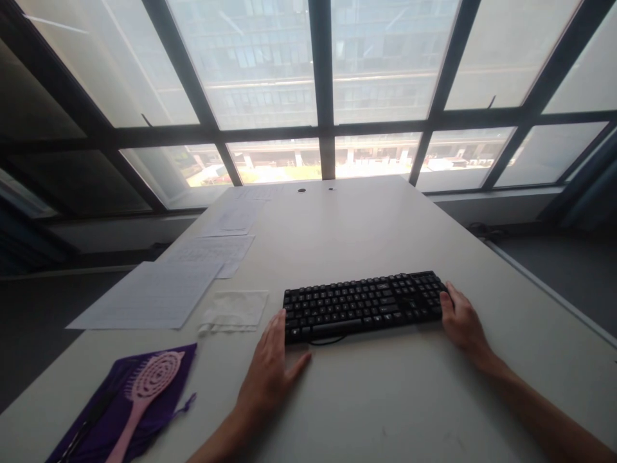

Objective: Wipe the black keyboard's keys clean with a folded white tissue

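- tall dark-framed windows (318,77) fill the background, with a pale building and a bright street outside; below them a long white tabletop (366,225) runs from the sill toward the camera.
- a black rectangular computer keyboard (364,304) lies flat on the tabletop a little right of centre, its long side running left to right and its far-right end tilted slightly away; a thin dark cable loops out from under its front edge.
- the left hand (270,373) lies palm down on the table, fingers held straight and close together, fingertips touching the keyboard's front-left corner; the thumb sticks out to the right along the table, and the forearm comes in from the bottom edge.
- the right hand (461,320) rests at the keyboard's right end, fingers loosely curved with the tips against the short side; whether they grip under the edge cannot be told. the forearm stretches back to the lower right corner, lying low over the table.
- neither hand lifts anything; both only touch the keyboard's ends.
- a small clear plastic sleeve (234,310) lies just left of the keyboard.
- white printed paper sheets (154,294) are spread farther left and toward the window.
- a pink plastic vented hairbrush (147,386) lies on a purple cloth pouch (166,402) at the near-left corner, well apart from the hands.
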Tool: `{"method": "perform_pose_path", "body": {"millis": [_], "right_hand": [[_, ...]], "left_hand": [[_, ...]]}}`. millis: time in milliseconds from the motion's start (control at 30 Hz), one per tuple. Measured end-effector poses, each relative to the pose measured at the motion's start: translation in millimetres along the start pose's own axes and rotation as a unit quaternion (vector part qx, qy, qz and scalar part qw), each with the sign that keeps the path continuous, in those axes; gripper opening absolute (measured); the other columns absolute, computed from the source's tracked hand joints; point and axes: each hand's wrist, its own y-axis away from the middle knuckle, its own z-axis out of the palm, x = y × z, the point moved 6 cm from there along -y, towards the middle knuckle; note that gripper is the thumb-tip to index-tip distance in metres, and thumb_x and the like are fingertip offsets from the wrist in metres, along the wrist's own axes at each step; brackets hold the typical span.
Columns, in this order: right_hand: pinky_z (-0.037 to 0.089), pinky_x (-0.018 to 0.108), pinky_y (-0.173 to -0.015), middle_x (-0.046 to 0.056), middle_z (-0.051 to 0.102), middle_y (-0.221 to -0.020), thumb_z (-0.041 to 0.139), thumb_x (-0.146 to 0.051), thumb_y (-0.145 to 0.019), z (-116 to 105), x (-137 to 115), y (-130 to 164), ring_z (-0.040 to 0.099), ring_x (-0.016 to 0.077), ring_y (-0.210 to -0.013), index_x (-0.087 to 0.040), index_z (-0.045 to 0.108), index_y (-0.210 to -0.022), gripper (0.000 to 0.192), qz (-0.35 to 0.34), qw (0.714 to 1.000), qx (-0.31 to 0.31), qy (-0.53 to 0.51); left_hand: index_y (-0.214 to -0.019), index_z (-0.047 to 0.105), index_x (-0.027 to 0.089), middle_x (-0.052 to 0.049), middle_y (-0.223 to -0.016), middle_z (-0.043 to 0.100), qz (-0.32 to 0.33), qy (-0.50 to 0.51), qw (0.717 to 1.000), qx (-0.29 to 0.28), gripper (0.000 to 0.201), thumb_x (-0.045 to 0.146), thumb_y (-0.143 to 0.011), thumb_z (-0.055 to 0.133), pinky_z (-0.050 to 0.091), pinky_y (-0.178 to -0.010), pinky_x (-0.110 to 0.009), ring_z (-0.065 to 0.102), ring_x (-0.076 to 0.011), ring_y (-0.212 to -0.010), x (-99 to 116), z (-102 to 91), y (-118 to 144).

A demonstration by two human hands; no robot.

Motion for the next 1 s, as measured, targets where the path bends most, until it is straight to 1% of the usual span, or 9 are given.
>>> {"method": "perform_pose_path", "body": {"millis": [100,200,367,467,567,667,767,900,1000], "right_hand": [[0.037,0.049,-0.118,0.021,0.059,-0.142,0.031,-0.059,-0.100,-5.7,3.4,-6.1,0.052,0.0334,-0.136,-0.006,0.055,-0.143,0.072,0.028,0.998,0.007,-0.062],[0.039,0.049,-0.116,0.021,0.066,-0.133,0.032,-0.061,-0.100,-9.8,4.8,-12.3,0.057,0.0320,-0.131,-0.007,0.059,-0.139,0.072,0.030,0.991,0.023,-0.125],[0.039,0.048,-0.116,0.021,0.066,-0.133,0.035,-0.068,-0.097,-3.7,6.3,-19.2,0.060,0.0317,-0.129,-0.008,0.061,-0.137,0.077,0.024,0.982,0.019,-0.184],[0.037,0.047,-0.118,0.023,0.062,-0.138,0.034,-0.071,-0.096,0.8,7.2,-21.4,0.055,0.0328,-0.134,-0.004,0.062,-0.135,0.082,0.020,0.982,0.006,-0.186],[0.038,0.046,-0.116,0.024,0.062,-0.138,0.032,-0.071,-0.096,0.4,7.4,-22.1,0.054,0.0334,-0.135,-0.004,0.065,-0.130,0.082,0.017,0.985,0.003,-0.169],[0.044,0.047,-0.109,0.023,0.070,-0.126,0.032,-0.068,-0.096,-6.1,7.7,-21.3,0.062,0.0340,-0.124,-0.007,0.070,-0.121,0.077,0.031,0.988,0.032,-0.145],[0.049,0.047,-0.101,0.021,0.075,-0.109,0.031,-0.065,-0.096,-10.9,7.3,-20.4,0.068,0.0340,-0.109,-0.008,0.072,-0.114,0.072,0.048,0.989,0.053,-0.132],[0.050,0.046,-0.097,0.020,0.076,-0.104,0.032,-0.063,-0.095,-11.6,8.7,-23.2,0.069,0.0341,-0.103,-0.008,0.072,-0.113,0.070,0.051,0.988,0.053,-0.135],[0.050,0.046,-0.096,0.019,0.076,-0.102,0.034,-0.064,-0.095,-11.5,14.2,-28.2,0.070,0.0331,-0.100,-0.007,0.071,-0.118,0.071,0.056,0.985,0.044,-0.159]], "left_hand": [[-0.162,0.009,0.017,-0.019,-0.162,0.033,0.002,0.003,1.000,0.009,0.091,0.053,-0.094,0.057,0.034,-0.120,-0.055,0.031,-0.0357,-0.150,-1.8,2.8,-1.4],[-0.161,0.013,0.014,-0.021,-0.161,0.034,-0.003,0.001,1.000,0.017,0.092,0.053,-0.092,0.058,0.030,-0.120,-0.058,0.032,-0.0376,-0.149,-3.5,4.9,-3.2],[-0.160,0.020,0.011,-0.023,-0.158,0.039,-0.012,0.012,1.000,0.020,0.090,0.052,-0.090,0.060,0.029,-0.120,-0.060,0.036,-0.0387,-0.148,-3.5,5.9,-8.5],[-0.157,0.025,0.008,-0.025,-0.156,0.041,-0.024,0.024,0.999,0.019,0.088,0.053,-0.089,0.060,0.030,-0.120,-0.059,0.037,-0.0393,-0.147,-2.3,3.5,-13.3],[-0.156,0.028,0.009,-0.024,-0.152,0.046,-0.032,0.045,0.998,0.032,0.082,0.052,-0.092,0.056,0.034,-0.117,-0.059,0.042,-0.0382,-0.144,-1.2,-2.5,-16.0],[-0.154,0.032,0.011,-0.022,-0.148,0.050,-0.035,0.068,0.996,0.049,0.074,0.052,-0.095,0.051,0.039,-0.115,-0.057,0.047,-0.0361,-0.140,-0.8,-8.3,-14.1],[-0.151,0.036,0.010,-0.022,-0.147,0.050,-0.055,0.080,0.993,0.060,0.069,0.054,-0.098,0.044,0.038,-0.116,-0.056,0.046,-0.0350,-0.140,-2.6,-10.2,-9.5],[-0.151,0.037,0.011,-0.020,-0.144,0.051,-0.066,0.081,0.992,0.067,0.069,0.056,-0.099,0.043,0.036,-0.117,-0.056,0.046,-0.0349,-0.139,-2.3,-8.7,-7.4],[-0.154,0.035,0.012,-0.021,-0.144,0.051,-0.074,0.083,0.992,0.060,0.071,0.057,-0.099,0.043,0.035,-0.117,-0.057,0.044,-0.0355,-0.140,-2.7,-6.9,-10.7]]}}
